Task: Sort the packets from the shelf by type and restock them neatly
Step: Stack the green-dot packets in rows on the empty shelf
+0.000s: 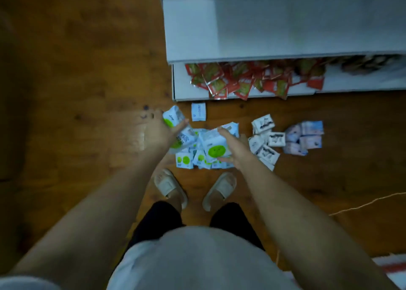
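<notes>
Two bare hands reach down over a pile of green-dot packets (198, 151) on the wooden floor (87, 70), near the front edge of the white shelf (274, 26). Left hand (158, 131) grips one green-dot packet, fingers curled round it. Right hand (232, 149) holds another between thumb and fingers. Red packets (241, 78) lie on the lower shelf.

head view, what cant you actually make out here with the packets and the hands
- Print on the green-dot packets: blurred, too small.
- Packets under the left hand and right hand: hidden, so the count is unknown.
- Dark packets on the lower shelf: covered by the upper shelf, cut by the right edge.
</notes>
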Tool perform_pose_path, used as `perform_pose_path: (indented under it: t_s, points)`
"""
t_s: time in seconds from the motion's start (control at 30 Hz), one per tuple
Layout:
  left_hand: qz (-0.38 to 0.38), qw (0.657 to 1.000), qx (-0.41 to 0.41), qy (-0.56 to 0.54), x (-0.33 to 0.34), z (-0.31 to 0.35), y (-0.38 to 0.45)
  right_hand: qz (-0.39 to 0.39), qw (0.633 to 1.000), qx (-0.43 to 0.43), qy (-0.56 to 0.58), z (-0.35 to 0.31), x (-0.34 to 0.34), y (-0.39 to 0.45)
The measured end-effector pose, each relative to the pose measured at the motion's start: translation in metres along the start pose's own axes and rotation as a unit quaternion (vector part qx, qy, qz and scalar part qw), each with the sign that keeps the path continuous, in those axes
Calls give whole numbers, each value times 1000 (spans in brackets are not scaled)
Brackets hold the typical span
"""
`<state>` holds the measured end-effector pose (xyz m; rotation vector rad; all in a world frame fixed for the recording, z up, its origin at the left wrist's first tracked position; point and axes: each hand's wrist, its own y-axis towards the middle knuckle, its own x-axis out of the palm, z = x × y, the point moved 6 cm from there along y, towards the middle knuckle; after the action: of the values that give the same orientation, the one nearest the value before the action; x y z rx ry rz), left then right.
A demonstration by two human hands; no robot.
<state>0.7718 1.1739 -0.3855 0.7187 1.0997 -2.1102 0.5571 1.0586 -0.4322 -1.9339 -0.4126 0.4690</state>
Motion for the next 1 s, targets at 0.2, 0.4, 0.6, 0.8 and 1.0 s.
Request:
perform_pose_path:
  t_s: [0.2,0.4,0.6,0.8,1.0]
  points:
    - [-16,983,85,-160,-102,71,-29,76,990,-92,81,-89,-17,-101]
    - [15,962,186,-201,-183,136,-36,135,930,-324,112,-180,-13,-184]
    - [-63,910,303,-275,-236,182,-50,102,921,-355,126,-232,-7,-226]
    - [-2,914,322,-249,-280,214,-52,-122,912,-345,186,-273,1,-261]
    - [70,927,312,-197,-315,248,-37,-112,900,-417,51,-323,-18,-279]
